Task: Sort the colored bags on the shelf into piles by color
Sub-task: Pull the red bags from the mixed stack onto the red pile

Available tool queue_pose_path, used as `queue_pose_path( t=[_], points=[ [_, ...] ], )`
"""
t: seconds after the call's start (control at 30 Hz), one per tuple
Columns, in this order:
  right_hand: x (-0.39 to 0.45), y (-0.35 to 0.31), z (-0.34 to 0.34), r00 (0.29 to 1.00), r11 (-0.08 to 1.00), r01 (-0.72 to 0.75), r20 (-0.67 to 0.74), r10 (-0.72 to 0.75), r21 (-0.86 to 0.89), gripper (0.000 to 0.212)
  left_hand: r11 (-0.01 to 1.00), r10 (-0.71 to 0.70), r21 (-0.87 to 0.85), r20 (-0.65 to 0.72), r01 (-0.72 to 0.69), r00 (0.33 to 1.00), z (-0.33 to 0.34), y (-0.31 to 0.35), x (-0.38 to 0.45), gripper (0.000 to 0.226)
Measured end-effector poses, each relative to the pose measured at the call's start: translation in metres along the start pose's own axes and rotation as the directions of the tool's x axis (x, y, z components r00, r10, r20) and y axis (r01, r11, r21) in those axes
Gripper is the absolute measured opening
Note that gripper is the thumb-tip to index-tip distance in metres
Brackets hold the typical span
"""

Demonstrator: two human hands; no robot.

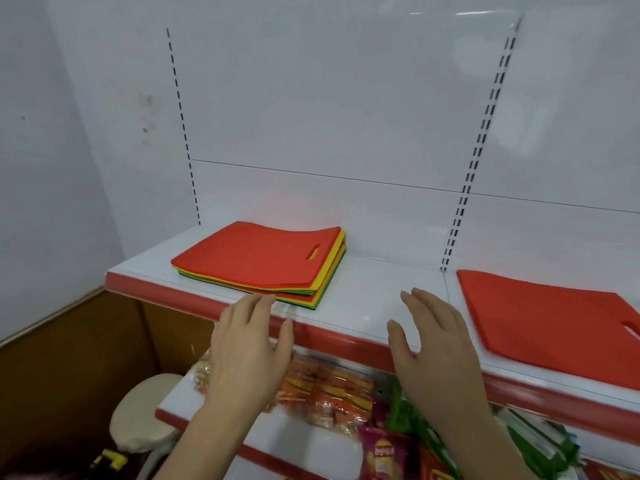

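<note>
Mixed stack [258, 261]: lay left of centre on the shelf [367, 292], red bag on top, with yellow, green, more red and a dark bottom layer showing at the front and right edges. Remained unsorted; count of layers not readable.

Top red bag [249, 252]: lay flat, handle slot toward the right, apparently next to go, judged from its place on top.

Left hand [247, 355]: hovered at lower centre of the frame, in front of the shelf's red front lip, fingertips near the stack's front edge, touching or not could not be told. Grip loose and wide, fingers fairly straight, nothing held.

Shelf middle: bare white strip between stack and pile, seemingly room for further colour piles.

Right hand [438, 348]: hovered right of centre, over the shelf's front edge, well apart from either lot of bags. Grip wide, fingers spread and relaxed, nothing held.

Red pile [550, 327]: lay at right of the frame on the next shelf section, only red visible, handle slot near the frame's right edge. One bag or several could not be told.

Done: one colour pile begun, red only.

Left: most of the task, judged from the stack's thickness; yellow, green and dark piles not yet started.

Lower shelf [277, 441]: held snack packets [332, 396], bottom centre and right, no part of the sorting.
</note>
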State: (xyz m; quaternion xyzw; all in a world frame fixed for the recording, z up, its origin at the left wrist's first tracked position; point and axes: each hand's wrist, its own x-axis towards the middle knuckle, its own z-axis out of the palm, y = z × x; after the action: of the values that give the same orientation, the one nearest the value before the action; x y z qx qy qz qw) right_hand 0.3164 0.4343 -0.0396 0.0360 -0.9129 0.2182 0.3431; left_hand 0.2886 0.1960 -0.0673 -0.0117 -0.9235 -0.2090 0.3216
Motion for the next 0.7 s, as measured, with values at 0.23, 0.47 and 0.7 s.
queue_pose_path(
  t=[0.23, 0.47, 0.7],
  points=[
    [0.036, -0.041, 0.049, 0.999, 1.0, 0.017, 0.047, -0.018, 0.009, 0.045, 0.999, -0.041, 0.017, -0.016, 0.041, 0.999, 0.003, -0.063, 0.034, 0.051],
    [0.086, -0.061, 0.102, 1.0, 0.997, 0.015, 0.015, -0.017, 0.073, 0.043, 0.993, -0.016, 0.116, -0.063, 0.024, 0.998, 0.016, -0.106, 0.093, 0.051],
    [0.123, -0.075, 0.134, 0.992, 0.998, -0.025, 0.125, 0.031, -0.049, 0.046, 0.987, 0.002, 0.16, -0.069, 0.009, 0.998, 0.038, -0.14, 0.147, 0.056]
  ],
)
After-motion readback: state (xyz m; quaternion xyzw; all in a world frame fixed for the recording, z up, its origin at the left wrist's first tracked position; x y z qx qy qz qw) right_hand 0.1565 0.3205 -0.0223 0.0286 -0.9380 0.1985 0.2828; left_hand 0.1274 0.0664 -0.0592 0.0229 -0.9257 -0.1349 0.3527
